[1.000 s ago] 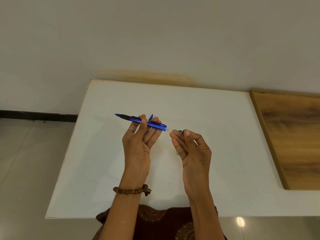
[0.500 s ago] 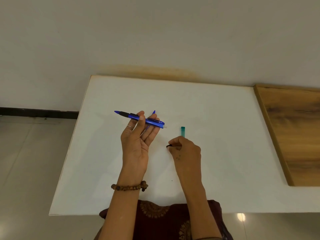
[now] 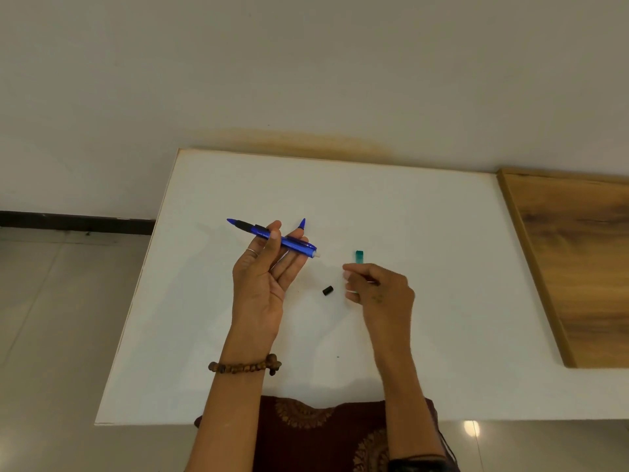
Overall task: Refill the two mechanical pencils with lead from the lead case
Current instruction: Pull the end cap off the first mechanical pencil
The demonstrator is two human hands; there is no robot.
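My left hand is raised above the white table, palm up, with the thumb pinning a blue mechanical pencil across the fingers; its tip points left and away, and its white back end sticks out to the right with no cap on it. Behind those fingers I see the blue tip of the second pencil, the rest of it hidden, so I cannot tell how it is held. My right hand is down at the table, fingers curled around the teal lead case, whose far end pokes out past the fingertips. A small black cap lies on the table between my two hands, touching neither.
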